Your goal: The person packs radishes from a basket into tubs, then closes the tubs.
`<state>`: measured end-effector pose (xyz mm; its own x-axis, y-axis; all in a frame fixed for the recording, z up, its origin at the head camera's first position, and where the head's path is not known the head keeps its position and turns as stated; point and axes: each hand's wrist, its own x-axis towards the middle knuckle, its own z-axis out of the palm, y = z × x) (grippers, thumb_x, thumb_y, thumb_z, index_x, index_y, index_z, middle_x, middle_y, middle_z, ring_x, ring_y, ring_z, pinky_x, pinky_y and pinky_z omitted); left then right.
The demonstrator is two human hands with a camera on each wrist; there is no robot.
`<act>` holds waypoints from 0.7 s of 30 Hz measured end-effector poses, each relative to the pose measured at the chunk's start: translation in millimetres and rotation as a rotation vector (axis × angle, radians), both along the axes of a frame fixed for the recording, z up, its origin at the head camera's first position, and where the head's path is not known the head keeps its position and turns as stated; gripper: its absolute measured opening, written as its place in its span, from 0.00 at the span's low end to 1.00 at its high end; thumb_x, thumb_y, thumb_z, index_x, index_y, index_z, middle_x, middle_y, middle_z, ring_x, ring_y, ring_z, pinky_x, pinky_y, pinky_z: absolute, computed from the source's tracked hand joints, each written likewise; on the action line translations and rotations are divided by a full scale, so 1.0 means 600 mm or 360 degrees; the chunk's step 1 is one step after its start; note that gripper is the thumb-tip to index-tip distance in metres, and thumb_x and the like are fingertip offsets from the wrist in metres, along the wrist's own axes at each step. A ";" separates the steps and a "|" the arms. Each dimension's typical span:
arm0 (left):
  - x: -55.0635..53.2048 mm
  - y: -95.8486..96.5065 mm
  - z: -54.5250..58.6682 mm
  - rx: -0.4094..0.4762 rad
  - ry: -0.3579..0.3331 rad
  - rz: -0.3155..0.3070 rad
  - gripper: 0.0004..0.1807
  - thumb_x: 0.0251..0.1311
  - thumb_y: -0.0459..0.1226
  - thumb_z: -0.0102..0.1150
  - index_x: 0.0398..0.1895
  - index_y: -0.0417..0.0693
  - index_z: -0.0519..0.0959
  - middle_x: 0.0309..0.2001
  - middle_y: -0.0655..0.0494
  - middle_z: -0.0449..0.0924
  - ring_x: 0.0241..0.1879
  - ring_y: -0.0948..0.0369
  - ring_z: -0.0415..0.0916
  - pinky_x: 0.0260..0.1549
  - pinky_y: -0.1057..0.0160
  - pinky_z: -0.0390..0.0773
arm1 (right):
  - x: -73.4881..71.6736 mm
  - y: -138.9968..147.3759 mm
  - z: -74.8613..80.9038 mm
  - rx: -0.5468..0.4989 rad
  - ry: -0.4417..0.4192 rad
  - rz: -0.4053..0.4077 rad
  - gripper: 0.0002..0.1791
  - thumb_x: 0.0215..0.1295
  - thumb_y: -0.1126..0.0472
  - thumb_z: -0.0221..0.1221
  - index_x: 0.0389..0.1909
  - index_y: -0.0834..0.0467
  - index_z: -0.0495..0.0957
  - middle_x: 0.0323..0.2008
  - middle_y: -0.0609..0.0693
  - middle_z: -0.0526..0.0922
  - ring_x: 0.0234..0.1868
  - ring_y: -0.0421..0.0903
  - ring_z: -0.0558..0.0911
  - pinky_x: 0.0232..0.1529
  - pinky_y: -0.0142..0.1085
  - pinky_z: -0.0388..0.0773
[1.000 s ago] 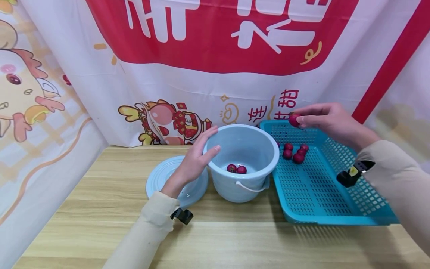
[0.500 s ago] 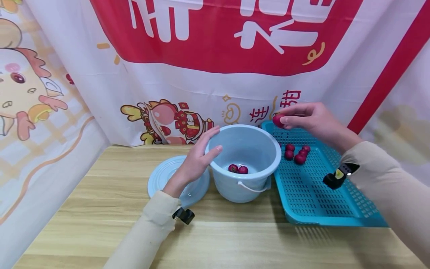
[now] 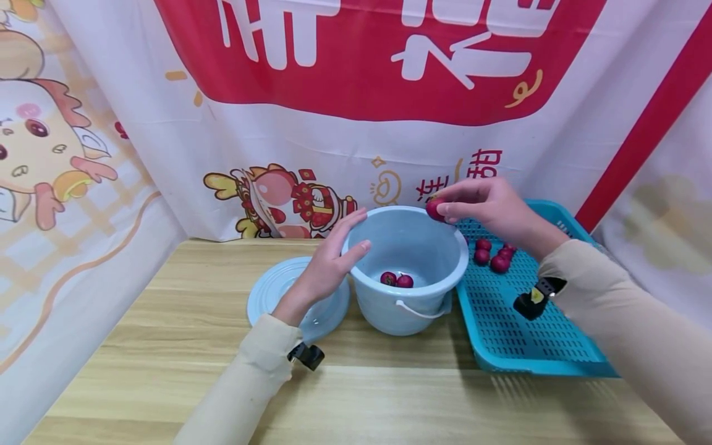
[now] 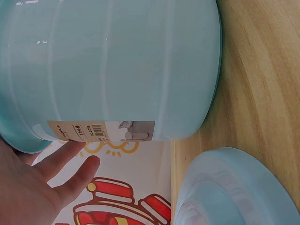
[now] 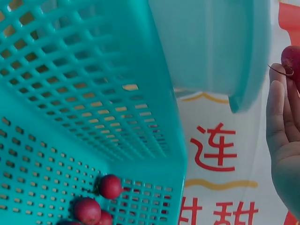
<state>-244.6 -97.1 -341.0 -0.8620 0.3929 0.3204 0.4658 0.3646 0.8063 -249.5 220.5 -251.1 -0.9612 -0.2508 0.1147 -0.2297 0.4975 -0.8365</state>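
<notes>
In the head view, my right hand (image 3: 495, 207) pinches a red radish (image 3: 436, 209) between thumb and fingertips, above the right back rim of a light blue bucket (image 3: 395, 309). A thin root hangs off the radish (image 5: 291, 61) in the right wrist view. Two radishes (image 3: 404, 281) lie on the bucket's floor. My left hand (image 3: 328, 262) rests against the bucket's left rim with its fingers extended; the left wrist view shows the hand (image 4: 33, 187) beside that rim. Several more radishes (image 3: 499, 264) lie in a teal perforated basket (image 3: 478, 346) right of the bucket.
A round light blue lid (image 3: 264, 290) lies on the wooden table (image 3: 183, 346) left of the bucket, partly under my left forearm. A thin white handle (image 3: 417, 314) hangs at the bucket's front. A printed cloth (image 3: 278, 136) stands close behind everything.
My right hand has carried the radish leftward from over the basket to the bucket's rim, slightly lower. The left hand stays at the rim. The view has shifted slightly.
</notes>
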 end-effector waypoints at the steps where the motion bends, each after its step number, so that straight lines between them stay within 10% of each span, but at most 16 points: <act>1: 0.000 0.000 0.000 0.0000 -0.0001 0.0002 0.35 0.78 0.53 0.49 0.84 0.57 0.60 0.86 0.62 0.52 0.86 0.57 0.49 0.82 0.34 0.54 | 0.000 -0.003 -0.001 -0.0003 -0.0005 0.0009 0.28 0.67 0.44 0.71 0.65 0.49 0.83 0.57 0.47 0.88 0.51 0.50 0.88 0.50 0.37 0.89; 21: 0.003 0.000 0.002 0.0007 -0.0014 -0.0005 0.35 0.78 0.52 0.50 0.84 0.59 0.60 0.86 0.63 0.51 0.86 0.56 0.48 0.81 0.33 0.54 | -0.004 -0.048 -0.037 0.0183 0.0089 0.0137 0.24 0.65 0.48 0.74 0.60 0.51 0.86 0.55 0.53 0.90 0.50 0.50 0.90 0.53 0.41 0.90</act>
<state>-242.9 -96.9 -339.8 -0.8635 0.3942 0.3146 0.4600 0.3597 0.8118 -251.9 191.5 -273.3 -0.9285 -0.3466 0.1334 -0.3204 0.5657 -0.7598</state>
